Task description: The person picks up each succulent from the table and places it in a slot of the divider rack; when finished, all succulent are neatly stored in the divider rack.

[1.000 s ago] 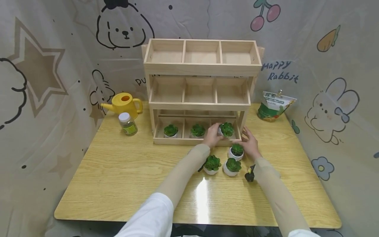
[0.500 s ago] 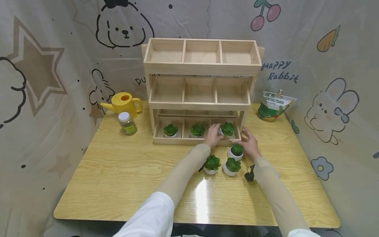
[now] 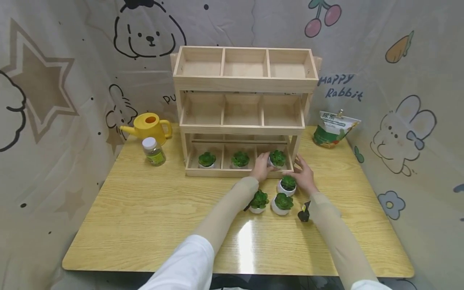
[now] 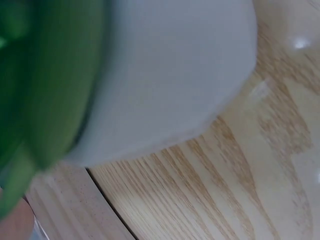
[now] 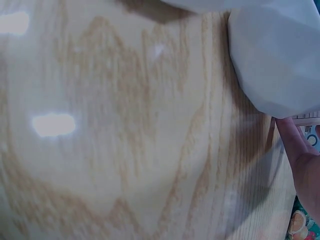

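Observation:
My left hand (image 3: 259, 166) pinches a potted succulent (image 3: 277, 158) in the right compartment of the wooden shelf's (image 3: 239, 129) bottom tier. The plant is upright, its white pot partly hidden by my fingers. My right hand (image 3: 305, 176) holds the front right corner of that tier, thumb along the front and fingers at the side. Two more succulents, a left one (image 3: 207, 159) and a middle one (image 3: 240, 159), sit in the other bottom compartments. Close to my left wrist, a white pot (image 4: 175, 75) fills much of the left wrist view. A faceted pot (image 5: 280, 60) shows beside my right thumb.
On the table (image 3: 145, 225), three potted succulents stand between my forearms: a rear one (image 3: 288, 184), a front one (image 3: 282, 202) and a left one (image 3: 259, 200). A yellow watering can (image 3: 149, 128) and a lidded jar (image 3: 154, 152) stand left; a clipped bag (image 3: 333, 129) stands right.
Both hands keep their places at the bottom tier, and the succulent in my left hand stays in its compartment. The head view has shifted slightly.

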Demonstrator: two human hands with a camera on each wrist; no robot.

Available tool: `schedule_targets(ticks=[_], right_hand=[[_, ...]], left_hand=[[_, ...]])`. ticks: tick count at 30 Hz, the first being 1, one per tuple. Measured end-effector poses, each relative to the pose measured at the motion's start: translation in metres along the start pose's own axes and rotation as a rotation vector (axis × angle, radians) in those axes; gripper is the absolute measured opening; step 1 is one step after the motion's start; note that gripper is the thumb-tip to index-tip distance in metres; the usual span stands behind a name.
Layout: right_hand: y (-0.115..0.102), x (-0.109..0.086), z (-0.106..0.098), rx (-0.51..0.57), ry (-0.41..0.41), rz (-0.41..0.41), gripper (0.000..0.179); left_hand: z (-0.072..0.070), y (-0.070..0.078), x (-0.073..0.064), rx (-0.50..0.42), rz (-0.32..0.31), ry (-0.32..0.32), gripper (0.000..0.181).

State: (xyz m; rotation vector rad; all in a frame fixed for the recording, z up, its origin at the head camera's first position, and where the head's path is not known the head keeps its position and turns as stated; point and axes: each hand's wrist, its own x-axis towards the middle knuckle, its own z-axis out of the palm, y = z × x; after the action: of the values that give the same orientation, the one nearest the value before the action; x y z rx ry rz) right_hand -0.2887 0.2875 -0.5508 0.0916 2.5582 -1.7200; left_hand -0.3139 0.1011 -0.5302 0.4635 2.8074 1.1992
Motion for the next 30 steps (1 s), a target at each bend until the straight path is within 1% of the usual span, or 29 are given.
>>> schedule_targets(ticks=[7, 10, 12, 15, 17, 19, 20, 24, 30], right_hand=[[0.002, 0.001, 0.0, 0.003, -0.001, -0.004, 0.099], [0.002, 0.001, 0.0, 0.012, -0.004, -0.016, 0.099], [-0.006, -0.003, 0.0, 0.022, -0.009, -0.012, 0.098], [-0.005, -0.003, 0.0, 0.017, -0.009, -0.014, 0.098], [-0.003, -0.003, 0.0, 0.008, -0.006, -0.012, 0.098], [0.006, 0.002, 0.0, 0.002, -0.001, -0.02, 0.1], [0.006, 0.002, 0.0, 0.003, 0.0, -0.02, 0.099], [0.006, 0.002, 0.0, 0.005, 0.0, -0.019, 0.099], [0.004, 0.001, -0.001, -0.008, 0.0, 0.002, 0.097]], left_hand=[[0.0, 0.0, 0.002, 0.017, 0.0, -0.019, 0.059], [-0.002, 0.001, 0.003, 0.026, -0.014, -0.041, 0.061], [-0.004, 0.001, 0.004, 0.021, -0.031, -0.063, 0.062], [-0.005, 0.002, 0.006, 0.016, -0.039, -0.083, 0.063], [-0.005, 0.002, 0.007, 0.017, -0.04, -0.084, 0.063], [-0.006, 0.002, 0.007, 0.028, -0.031, -0.079, 0.063], [-0.006, 0.003, 0.007, 0.033, -0.033, -0.08, 0.063], [-0.007, 0.005, 0.007, 0.041, -0.04, -0.094, 0.063], [-0.008, 0.006, 0.01, 0.037, -0.068, -0.127, 0.067]])
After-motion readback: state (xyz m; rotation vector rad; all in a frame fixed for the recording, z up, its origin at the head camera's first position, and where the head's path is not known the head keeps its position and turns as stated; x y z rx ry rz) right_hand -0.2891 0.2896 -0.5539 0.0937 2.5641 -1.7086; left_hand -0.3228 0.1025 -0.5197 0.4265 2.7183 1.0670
